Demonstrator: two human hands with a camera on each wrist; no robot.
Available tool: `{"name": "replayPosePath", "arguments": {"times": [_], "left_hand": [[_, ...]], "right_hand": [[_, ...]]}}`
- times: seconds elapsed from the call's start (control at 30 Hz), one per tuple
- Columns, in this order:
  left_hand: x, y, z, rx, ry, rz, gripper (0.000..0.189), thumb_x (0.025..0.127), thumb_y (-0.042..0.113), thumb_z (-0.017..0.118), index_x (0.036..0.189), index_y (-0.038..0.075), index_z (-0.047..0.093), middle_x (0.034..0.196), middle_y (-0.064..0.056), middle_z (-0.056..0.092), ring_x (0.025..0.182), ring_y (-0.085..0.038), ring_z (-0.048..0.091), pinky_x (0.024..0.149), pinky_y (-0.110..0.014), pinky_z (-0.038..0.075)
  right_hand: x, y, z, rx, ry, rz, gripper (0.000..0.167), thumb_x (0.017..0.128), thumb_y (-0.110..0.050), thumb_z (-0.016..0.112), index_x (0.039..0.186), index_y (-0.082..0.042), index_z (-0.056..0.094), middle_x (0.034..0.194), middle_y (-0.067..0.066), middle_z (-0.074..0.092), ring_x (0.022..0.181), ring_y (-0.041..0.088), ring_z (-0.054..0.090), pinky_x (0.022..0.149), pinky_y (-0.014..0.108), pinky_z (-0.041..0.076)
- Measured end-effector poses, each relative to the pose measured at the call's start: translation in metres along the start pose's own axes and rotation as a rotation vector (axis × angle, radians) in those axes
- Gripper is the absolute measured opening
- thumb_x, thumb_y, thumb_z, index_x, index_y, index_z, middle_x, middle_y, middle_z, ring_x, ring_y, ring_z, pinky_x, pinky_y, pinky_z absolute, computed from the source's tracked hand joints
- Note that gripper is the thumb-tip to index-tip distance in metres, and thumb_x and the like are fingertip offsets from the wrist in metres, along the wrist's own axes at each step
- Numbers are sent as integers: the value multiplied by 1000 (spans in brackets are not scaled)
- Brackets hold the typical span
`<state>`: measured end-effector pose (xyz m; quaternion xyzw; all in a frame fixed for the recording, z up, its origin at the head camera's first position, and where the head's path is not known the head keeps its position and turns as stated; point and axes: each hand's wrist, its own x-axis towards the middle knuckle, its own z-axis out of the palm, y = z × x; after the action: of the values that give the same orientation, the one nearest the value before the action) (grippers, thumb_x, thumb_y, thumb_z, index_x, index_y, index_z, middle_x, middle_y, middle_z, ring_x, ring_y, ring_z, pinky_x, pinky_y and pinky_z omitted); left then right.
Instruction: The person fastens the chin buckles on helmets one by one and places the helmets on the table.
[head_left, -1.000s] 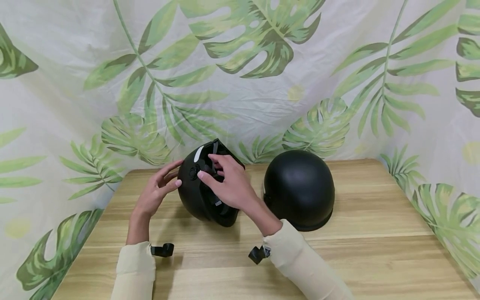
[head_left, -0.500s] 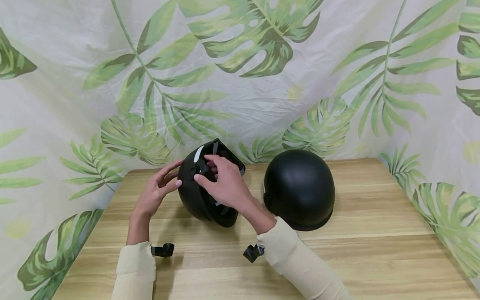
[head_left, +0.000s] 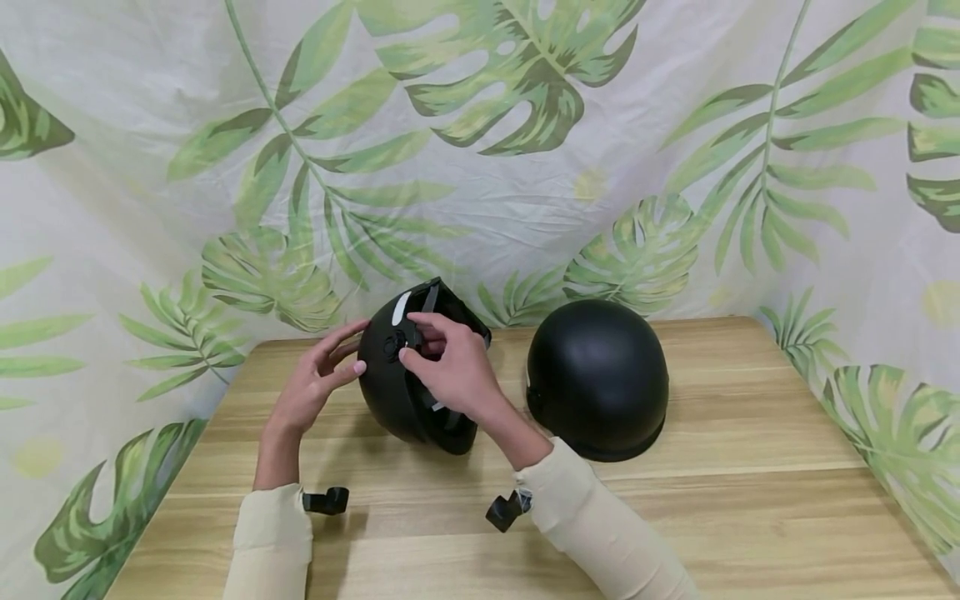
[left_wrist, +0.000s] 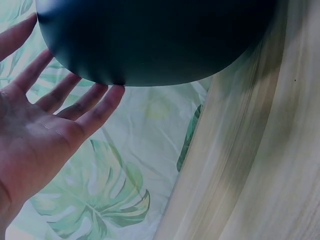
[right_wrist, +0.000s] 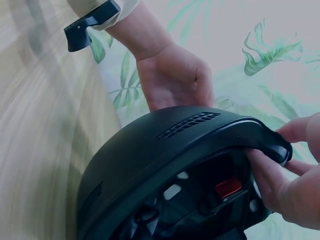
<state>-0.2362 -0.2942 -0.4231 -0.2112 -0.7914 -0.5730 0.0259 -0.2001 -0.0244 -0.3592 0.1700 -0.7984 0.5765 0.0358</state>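
A black helmet [head_left: 386, 396] stands tilted on its side at the left of the table, its hollow facing right. My left hand [head_left: 303, 387] steadies its rounded shell, thumb and fingers spread; in the left wrist view, the left hand [left_wrist: 45, 125] touches the shell with long, nearly straight fingers. At the rim, beside a round side knob [head_left: 393, 344], my right hand [head_left: 461, 367] pinches the edge. The right wrist view has the right hand [right_wrist: 300, 187] with thumb and fingers on both faces of that edge. A red piece [right_wrist: 228, 188] and straps show inside.
Another black helmet [head_left: 596, 375] sits dome up to the right, near my right forearm. The wooden table [head_left: 750, 517] backs onto a leaf-patterned cloth [head_left: 510, 225]. A small black mount sticks out from each sleeve cuff.
My right hand has shifted slightly left and closer in along the helmet's rim, its forearm following. The left hand keeps its place. The tilted helmet has moved only a hair to the right.
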Motion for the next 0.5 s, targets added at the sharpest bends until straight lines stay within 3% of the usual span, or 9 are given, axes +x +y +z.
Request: {"name": "replayPosePath", "arguments": {"times": [0.13, 0.33, 0.5], "left_hand": [[0, 3, 0, -21, 40, 10, 60, 107, 7, 62, 164, 9, 45, 167, -8, 46, 141, 2, 51, 103, -14, 52], [2, 5, 0, -58, 111, 26, 56, 107, 9, 61, 162, 6, 47, 159, 5, 55, 141, -1, 54, 105, -12, 50], [4, 0, 2, -156, 97, -6, 56, 111, 13, 54, 165, 4, 40, 158, 5, 50, 138, -6, 55, 103, -17, 53]], "right_hand": [[0, 7, -2, 102, 40, -20, 48, 100, -17, 74, 147, -20, 67, 125, 10, 76, 111, 24, 74, 92, 34, 63], [1, 17, -7, 383, 77, -9, 50, 100, -6, 73, 149, -15, 64, 127, 20, 73, 102, 22, 75, 82, 32, 65], [0, 25, -9, 567, 130, 41, 51, 101, 0, 70, 150, -11, 63, 131, 25, 71, 100, 17, 73, 82, 32, 65]]}}
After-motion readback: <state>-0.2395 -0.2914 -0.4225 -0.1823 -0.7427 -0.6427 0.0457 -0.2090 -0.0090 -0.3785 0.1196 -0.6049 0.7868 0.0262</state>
